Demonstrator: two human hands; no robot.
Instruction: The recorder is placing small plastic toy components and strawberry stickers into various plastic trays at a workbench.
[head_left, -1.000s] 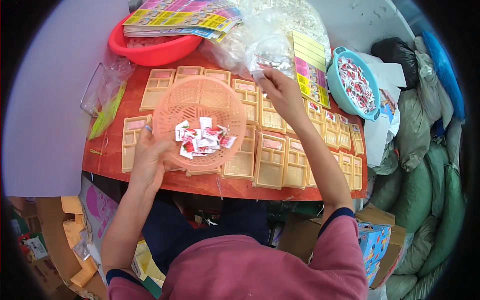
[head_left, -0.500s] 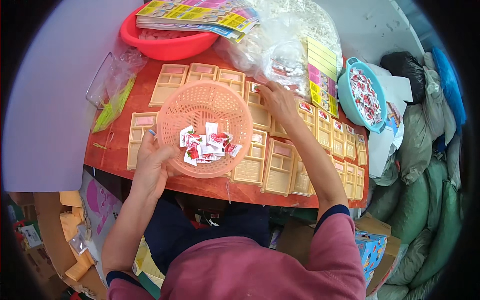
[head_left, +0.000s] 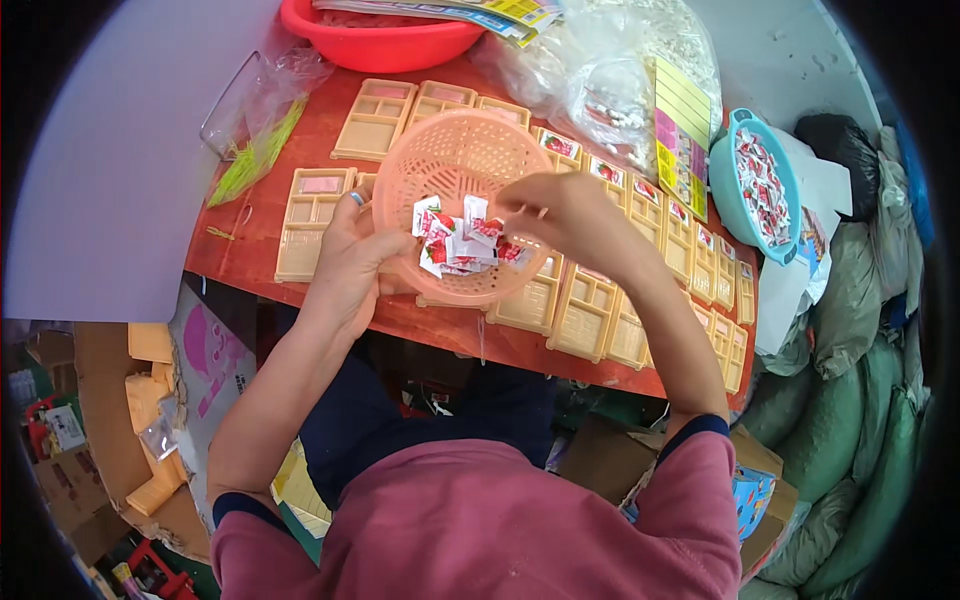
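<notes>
A round peach plastic basket (head_left: 470, 140) is tilted over the table, its rim gripped by my left hand (head_left: 350, 255) with the thumb on the inner wall. Several small white sachets with red strawberry prints (head_left: 465, 245) lie heaped at the basket's near side. My right hand (head_left: 575, 220) hangs over the basket's right rim, its curved fingers apart just above the sachets with nothing visible between them. Behind and around the basket stand rows of shallow beige compartment trays (head_left: 585, 310). Sachets lie in the top compartments of several back-row trays (head_left: 645, 210).
A red basin (head_left: 390, 45) with printed cards on it stands at the back left. At the right is a teal basket (head_left: 725, 190) full of sachets. A clear bag of white pieces (head_left: 590, 80), a printed card strip (head_left: 683, 140) and yellow-green ties (head_left: 260, 150) lie on the red table (head_left: 225, 240).
My right hand has come back from a back-row tray to the basket, where its fingers have opened above the sachets. The view has shifted, and my left hand still holds the basket.
</notes>
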